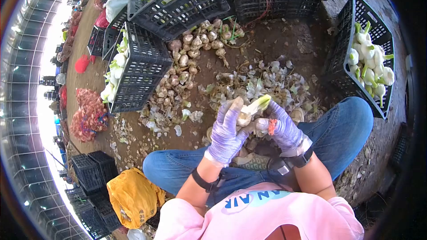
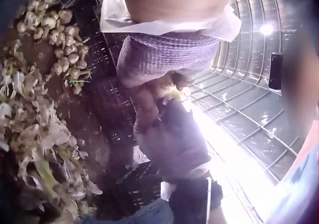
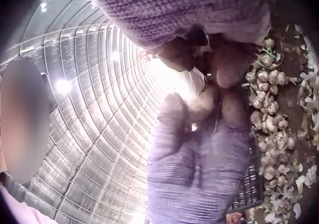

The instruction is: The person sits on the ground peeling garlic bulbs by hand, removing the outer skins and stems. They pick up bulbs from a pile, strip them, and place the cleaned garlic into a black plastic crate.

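Note:
Between both hands is a garlic bulb (image 1: 244, 118), pale and partly peeled, its cut stem pointing up and right with a yellow-green tip. My left hand (image 1: 224, 134), in a purple-grey knit glove, grips the bulb from the left with fingers and thumb. From the other side my right hand (image 1: 287, 132), gloved alike with an orange band at the thumb, pinches at the bulb's skin near the stem. The right wrist view shows bare fingertips of both hands meeting round the garlic (image 3: 202, 102). In the left wrist view the hands mostly hide it.
Unpeeled garlic bulbs (image 1: 184, 55) lie heaped ahead on the soil, beside a pile of peeled skins (image 1: 267, 82). Black crates of white garlic stand left (image 1: 144, 69) and right (image 1: 342, 69). A yellow bag (image 1: 133, 195) and a red net sack (image 1: 89, 115) are at the left.

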`<state>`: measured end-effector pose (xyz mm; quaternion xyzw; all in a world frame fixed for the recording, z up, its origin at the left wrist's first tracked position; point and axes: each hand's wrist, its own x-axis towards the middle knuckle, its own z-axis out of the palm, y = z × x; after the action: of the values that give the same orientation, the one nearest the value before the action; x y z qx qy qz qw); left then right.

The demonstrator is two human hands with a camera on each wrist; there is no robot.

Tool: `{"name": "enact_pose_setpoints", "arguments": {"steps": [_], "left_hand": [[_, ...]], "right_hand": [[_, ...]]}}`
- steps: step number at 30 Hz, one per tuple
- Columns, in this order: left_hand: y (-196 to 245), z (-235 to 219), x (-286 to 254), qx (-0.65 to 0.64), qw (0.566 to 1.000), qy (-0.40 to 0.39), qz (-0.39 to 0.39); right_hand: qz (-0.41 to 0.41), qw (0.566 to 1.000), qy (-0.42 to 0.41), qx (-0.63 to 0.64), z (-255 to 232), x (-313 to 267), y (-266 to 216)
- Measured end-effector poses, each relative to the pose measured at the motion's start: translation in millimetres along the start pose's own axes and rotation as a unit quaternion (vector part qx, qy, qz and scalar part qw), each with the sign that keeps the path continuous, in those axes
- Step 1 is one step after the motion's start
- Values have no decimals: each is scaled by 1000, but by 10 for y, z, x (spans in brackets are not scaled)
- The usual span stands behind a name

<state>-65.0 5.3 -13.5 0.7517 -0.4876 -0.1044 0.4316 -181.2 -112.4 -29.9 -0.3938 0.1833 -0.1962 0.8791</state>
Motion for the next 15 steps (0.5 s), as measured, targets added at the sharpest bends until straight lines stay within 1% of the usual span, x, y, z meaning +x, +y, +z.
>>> {"name": "enact_pose_setpoints", "arguments": {"steps": [2, 3, 7, 9, 10, 11, 12, 13, 14, 15], "left_hand": [[-21, -23, 21, 84, 990, -25, 106], [-2, -11, 51, 85, 988, -18, 129], [-59, -75, 40, 110, 983, -44, 138], [-92, -72, 31, 8, 997, -28, 65], [-74, -83, 31, 9, 997, -28, 65], [-37, -100, 29, -233, 963, -35, -132], [-15, -113, 21, -452, 833, -37, -316], [-58, -105, 14, -452, 833, -37, -316], [-152, -82, 0, -461, 808, -67, -361], [-238, -62, -7, -468, 780, -97, -404]], "right_hand": [[92, 995, -22, 9, -3, 4, -70], [103, 994, -20, 0, -38, 17, -12], [106, 994, -17, -4, -52, 11, -15], [124, 990, -33, 55, -30, 4, -84], [124, 990, -33, 56, -35, 9, -112], [120, 991, -45, -34, -53, 12, -140], [116, 984, -57, -123, -74, 5, -154], [96, 986, -79, -108, -128, -9, -61], [96, 986, -80, -108, -122, -7, -17], [88, 992, -52, -70, -104, -3, 16]]}}
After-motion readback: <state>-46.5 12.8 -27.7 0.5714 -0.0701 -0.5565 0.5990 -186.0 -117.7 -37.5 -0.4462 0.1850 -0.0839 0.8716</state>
